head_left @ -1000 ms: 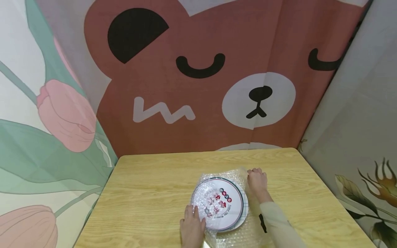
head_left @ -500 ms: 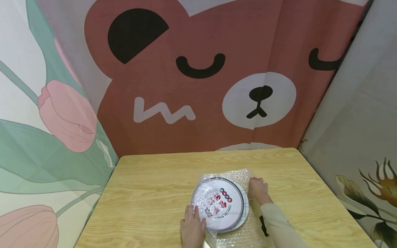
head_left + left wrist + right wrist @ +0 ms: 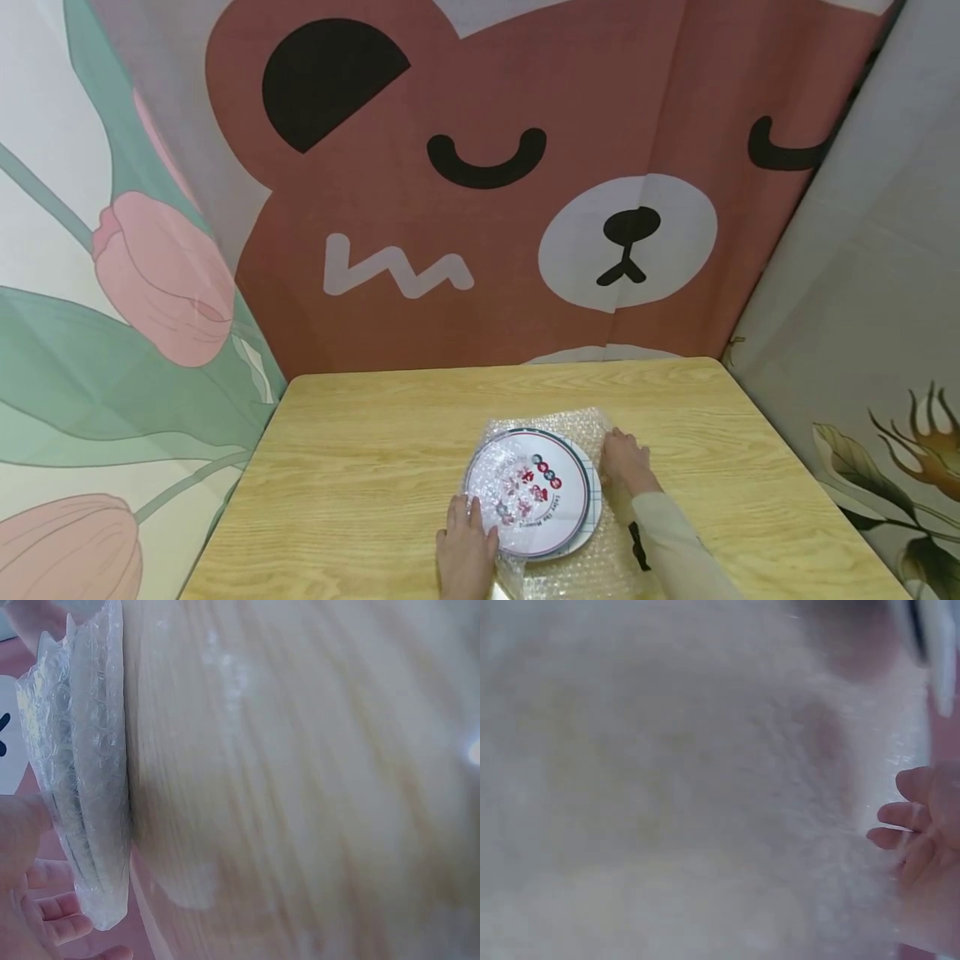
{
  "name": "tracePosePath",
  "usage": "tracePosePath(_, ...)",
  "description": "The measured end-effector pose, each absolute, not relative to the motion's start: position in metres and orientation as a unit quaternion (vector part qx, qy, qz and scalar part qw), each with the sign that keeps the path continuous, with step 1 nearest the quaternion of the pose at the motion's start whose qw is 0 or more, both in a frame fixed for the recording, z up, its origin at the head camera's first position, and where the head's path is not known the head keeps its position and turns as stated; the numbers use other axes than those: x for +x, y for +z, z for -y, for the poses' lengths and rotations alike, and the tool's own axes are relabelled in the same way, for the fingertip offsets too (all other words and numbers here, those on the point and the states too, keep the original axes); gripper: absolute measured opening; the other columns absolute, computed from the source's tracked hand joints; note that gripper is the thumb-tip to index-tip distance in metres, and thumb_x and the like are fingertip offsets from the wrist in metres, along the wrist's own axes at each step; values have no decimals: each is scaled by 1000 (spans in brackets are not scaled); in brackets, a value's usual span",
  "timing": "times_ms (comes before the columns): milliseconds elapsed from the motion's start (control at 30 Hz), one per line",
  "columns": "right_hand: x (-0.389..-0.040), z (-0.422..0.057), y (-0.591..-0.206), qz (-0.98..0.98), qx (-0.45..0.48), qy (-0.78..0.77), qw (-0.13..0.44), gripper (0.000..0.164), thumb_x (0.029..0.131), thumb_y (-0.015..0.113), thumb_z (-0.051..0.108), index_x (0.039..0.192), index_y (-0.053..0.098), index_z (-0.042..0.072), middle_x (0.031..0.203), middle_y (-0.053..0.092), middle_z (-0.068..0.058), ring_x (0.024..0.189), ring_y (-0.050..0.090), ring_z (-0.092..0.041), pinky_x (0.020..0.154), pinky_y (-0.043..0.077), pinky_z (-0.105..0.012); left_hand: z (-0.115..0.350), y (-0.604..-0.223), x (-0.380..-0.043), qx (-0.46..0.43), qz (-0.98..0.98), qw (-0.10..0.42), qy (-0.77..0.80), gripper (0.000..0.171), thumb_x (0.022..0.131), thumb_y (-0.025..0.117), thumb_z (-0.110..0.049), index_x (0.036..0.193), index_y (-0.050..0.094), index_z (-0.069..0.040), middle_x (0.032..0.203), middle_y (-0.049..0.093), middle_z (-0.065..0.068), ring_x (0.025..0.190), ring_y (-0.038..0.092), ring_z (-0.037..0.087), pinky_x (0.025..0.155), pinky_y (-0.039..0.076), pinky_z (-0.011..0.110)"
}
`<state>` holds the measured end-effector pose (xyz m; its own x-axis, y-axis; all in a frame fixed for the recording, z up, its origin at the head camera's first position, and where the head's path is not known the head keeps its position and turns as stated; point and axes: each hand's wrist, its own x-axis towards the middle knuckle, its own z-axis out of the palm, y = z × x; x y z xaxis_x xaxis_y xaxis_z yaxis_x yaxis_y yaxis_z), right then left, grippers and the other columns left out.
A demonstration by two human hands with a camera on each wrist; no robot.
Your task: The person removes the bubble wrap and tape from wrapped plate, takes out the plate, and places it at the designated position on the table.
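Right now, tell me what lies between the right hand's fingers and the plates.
In the head view, a narrow strip of bubble wrap lies between the right fingers and the stacked plates.

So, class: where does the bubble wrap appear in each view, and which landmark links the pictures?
Head: bubble wrap, bottom, right of centre, under and partly over the plates.
Left wrist: left side, around the plates, seen edge-on.
Right wrist: blurred, mostly toward the right, reaching the right hand.
Shared landmark: the plates, blurred at top right in the last view.
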<state>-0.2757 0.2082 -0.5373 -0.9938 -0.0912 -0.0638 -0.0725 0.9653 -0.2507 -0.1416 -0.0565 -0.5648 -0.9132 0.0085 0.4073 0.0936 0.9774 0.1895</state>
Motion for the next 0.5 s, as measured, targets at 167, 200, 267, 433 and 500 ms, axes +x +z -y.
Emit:
tracePosePath(167, -268, -209, -512, -987, -38, -157, 5, 36, 93, 41, 13, 117, 46, -13, 128, 36, -33, 106, 44, -49, 77, 38, -63, 57, -567, -142, -29, 972, 210, -106, 51, 76, 63, -34, 111, 58, 3, 113, 48, 19, 110, 43, 31, 61, 44, 38)
tracePosePath(200, -266, -209, -506, -985, -35, -170, 3, 39, 93, 39, 14, 120, 43, -14, 128, 37, -33, 107, 43, -49, 78, 37, -63, 58, -567, -142, -30, 970, 216, -106, 51, 76, 64, -33, 111, 59, 3, 113, 48, 19, 110, 44, 31, 61, 44, 38)
tracePosePath(267, -261, -210, -494, -982, -27, -189, 6, 41, 94, 37, 17, 121, 43, -15, 124, 41, -33, 107, 43, -48, 79, 37, -62, 59, -566, -143, -30, 967, 228, -108, 51, 74, 66, -33, 110, 59, 3, 112, 49, 19, 109, 44, 31, 60, 45, 38)
tracePosePath(433, -235, -219, -473, -977, -1, -204, 62, 44, 92, 41, 20, 118, 45, -16, 115, 48, -34, 105, 45, -48, 82, 37, -60, 59, -561, -141, -38, 965, 233, -117, 50, 74, 67, -30, 108, 59, 4, 111, 49, 20, 108, 45, 32, 60, 45, 39)
tracePosePath(500, -222, -225, -468, -976, 15, -198, 93, 48, 91, 45, 21, 120, 41, -18, 117, 45, -35, 106, 43, -49, 83, 38, -59, 59, -560, -140, -41, 966, 227, -119, 49, 74, 67, -30, 109, 59, 4, 111, 49, 20, 108, 44, 32, 60, 45, 39)
